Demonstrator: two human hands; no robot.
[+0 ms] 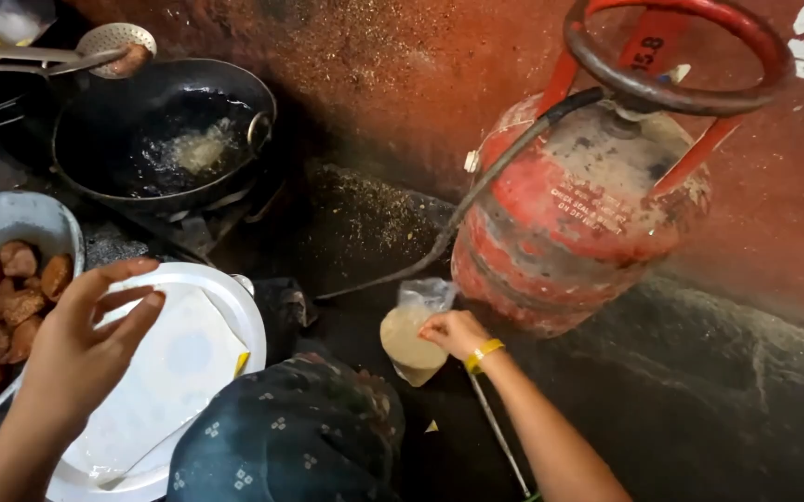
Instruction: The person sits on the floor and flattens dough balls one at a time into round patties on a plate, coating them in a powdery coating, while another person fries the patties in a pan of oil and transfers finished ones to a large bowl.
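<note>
Your right hand pinching an upright bag, neck up toward the gas cylinder, your left hand fingers spread above a white plate, dark grimy floor, red wall

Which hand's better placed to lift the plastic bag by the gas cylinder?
Right. The right hand already has its fingers on the bag beside the cylinder. The left hand hovers open over the white plate, far off.

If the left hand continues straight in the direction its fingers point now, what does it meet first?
The left hand points up and right, over the white plate. Beyond the plate's rim, the black wok on the burner seems first in that line, though depth is uncertain.
</note>
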